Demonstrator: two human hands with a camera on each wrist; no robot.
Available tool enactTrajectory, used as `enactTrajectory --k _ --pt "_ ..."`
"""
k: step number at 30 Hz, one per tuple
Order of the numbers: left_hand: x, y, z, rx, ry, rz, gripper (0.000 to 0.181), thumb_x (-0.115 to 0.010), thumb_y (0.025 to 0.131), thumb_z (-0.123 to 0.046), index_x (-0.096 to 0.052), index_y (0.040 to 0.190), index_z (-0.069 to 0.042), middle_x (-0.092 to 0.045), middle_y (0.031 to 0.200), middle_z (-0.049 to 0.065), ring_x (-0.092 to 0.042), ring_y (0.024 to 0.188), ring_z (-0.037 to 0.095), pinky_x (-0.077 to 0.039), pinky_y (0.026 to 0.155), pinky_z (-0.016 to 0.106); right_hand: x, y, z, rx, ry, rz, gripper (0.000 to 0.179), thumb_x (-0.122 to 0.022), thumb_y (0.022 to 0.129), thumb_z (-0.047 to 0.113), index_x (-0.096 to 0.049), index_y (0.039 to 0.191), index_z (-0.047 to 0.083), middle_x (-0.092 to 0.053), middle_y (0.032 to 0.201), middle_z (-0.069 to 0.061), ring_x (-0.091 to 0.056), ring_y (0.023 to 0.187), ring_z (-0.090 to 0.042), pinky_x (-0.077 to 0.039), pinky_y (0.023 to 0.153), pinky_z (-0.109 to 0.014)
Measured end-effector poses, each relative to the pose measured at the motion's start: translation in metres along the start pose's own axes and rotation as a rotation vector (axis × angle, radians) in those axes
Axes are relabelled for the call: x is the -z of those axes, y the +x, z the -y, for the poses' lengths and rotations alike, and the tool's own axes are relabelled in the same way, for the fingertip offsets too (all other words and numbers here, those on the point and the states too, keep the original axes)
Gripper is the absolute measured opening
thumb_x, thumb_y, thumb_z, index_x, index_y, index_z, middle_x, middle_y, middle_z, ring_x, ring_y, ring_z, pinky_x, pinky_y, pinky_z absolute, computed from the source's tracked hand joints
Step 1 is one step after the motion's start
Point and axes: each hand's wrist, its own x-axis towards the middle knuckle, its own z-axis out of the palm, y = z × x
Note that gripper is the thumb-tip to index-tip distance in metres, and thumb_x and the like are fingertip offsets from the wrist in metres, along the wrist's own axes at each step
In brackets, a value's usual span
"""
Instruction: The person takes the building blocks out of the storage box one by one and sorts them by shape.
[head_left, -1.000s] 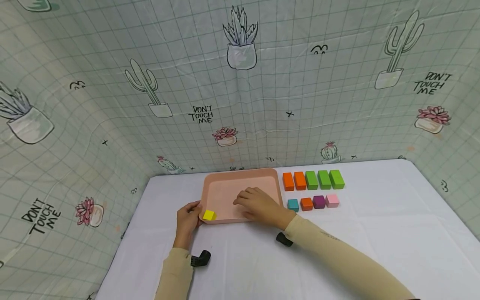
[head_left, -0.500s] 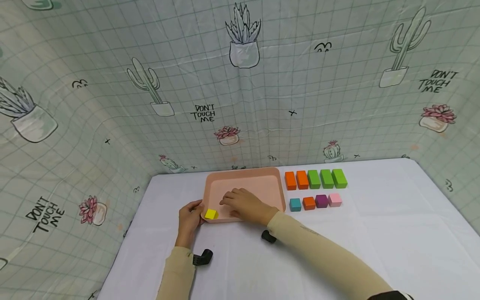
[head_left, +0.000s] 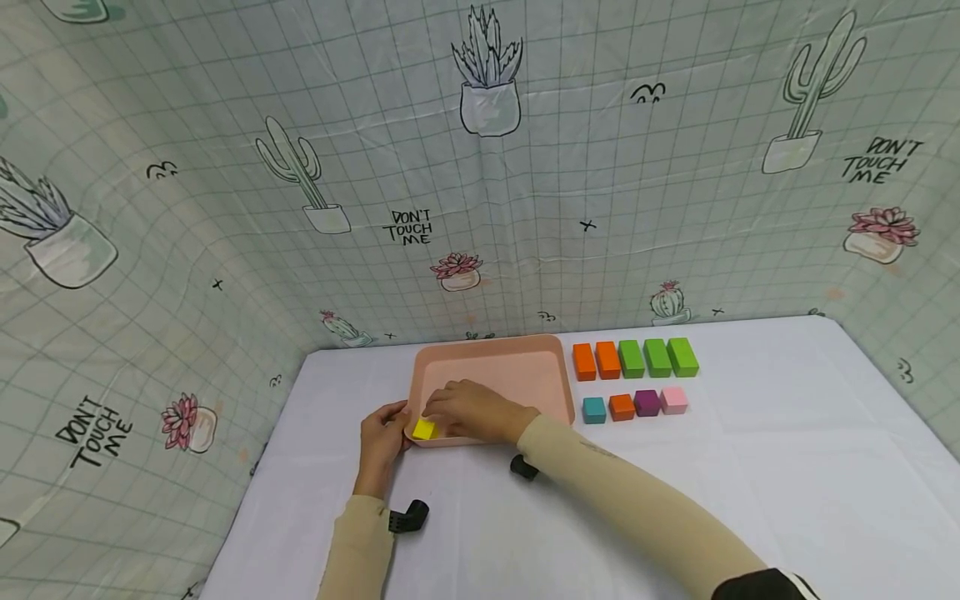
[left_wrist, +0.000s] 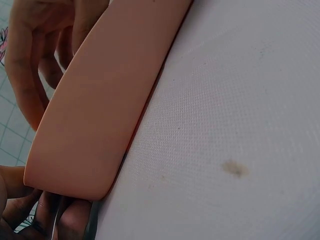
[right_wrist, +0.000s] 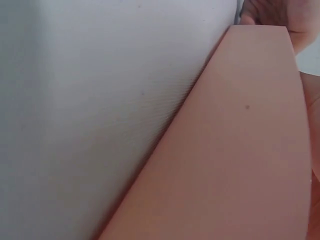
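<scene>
In the head view, a shallow pink tray [head_left: 517,358] lies on the white table. A yellow block [head_left: 424,429] sits in its near left corner. My left hand [head_left: 381,437] grips the tray's left edge by that corner; in the left wrist view its fingers [left_wrist: 75,220] are tucked at the tray's end. My right hand [head_left: 476,412] hovers over the near left part of the tray, fingers loosely bent close beside the yellow block. Whether a fingertip touches the block is hidden. The tray's side wall [right_wrist: 240,145] covers most of the right hand in the right wrist view.
Right of the tray stand two orange blocks [head_left: 584,362] and three green blocks [head_left: 657,358] in a row. Nearer lie a teal cube [head_left: 594,410], an orange cube [head_left: 622,407], a purple cube [head_left: 647,403] and a pink cube [head_left: 673,401]. A patterned cloth [head_left: 510,192] hangs behind.
My right hand has moved left across the tray to the yellow block, uncovering the teal cube. My left hand stays on the tray's edge. The view has shifted slightly.
</scene>
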Motion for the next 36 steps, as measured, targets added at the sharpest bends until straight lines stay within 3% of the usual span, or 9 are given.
enactTrajectory --k 13,26,31,36 --pt "-0.001 -0.001 0.0 0.012 -0.012 0.01 0.031 -0.06 0.107 -0.008 -0.066 0.132 0.01 -0.06 0.101 0.012 -0.052 0.056 0.005 -0.05 0.053 0.015 -0.005 0.014 0.0 0.048 -0.037 0.04 0.038 -0.078 0.097 0.009 -0.072 0.134 0.017 -0.07 0.133 0.006 -0.065 0.117 -0.015 -0.052 0.102 -0.026" --pt "-0.002 0.0 0.001 0.005 -0.01 0.003 0.031 -0.06 0.107 -0.008 -0.067 0.132 0.009 -0.06 0.101 0.013 -0.053 0.056 0.006 -0.05 0.053 0.015 -0.008 0.021 0.001 0.043 -0.063 0.06 0.029 -0.074 0.101 0.016 -0.074 0.131 0.018 -0.073 0.128 0.007 -0.066 0.113 -0.013 -0.052 0.101 -0.024" --pt "-0.003 0.001 0.002 0.01 -0.01 -0.005 0.03 -0.061 0.107 -0.009 -0.068 0.131 0.008 -0.06 0.099 0.012 -0.052 0.057 0.006 -0.049 0.053 0.015 -0.01 0.018 -0.002 -0.002 -0.109 0.056 0.02 -0.077 0.099 0.018 -0.077 0.119 0.019 -0.074 0.117 0.007 -0.066 0.103 -0.013 -0.053 0.091 -0.023" --pt "-0.003 0.001 0.002 -0.003 -0.022 -0.019 0.031 -0.061 0.106 -0.008 -0.068 0.131 0.01 -0.059 0.097 0.01 -0.051 0.056 0.005 -0.047 0.05 0.015 -0.007 0.006 -0.007 -0.083 -0.127 0.012 0.021 -0.08 0.097 0.027 -0.077 0.116 0.019 -0.075 0.113 0.006 -0.065 0.103 -0.015 -0.054 0.092 -0.028"
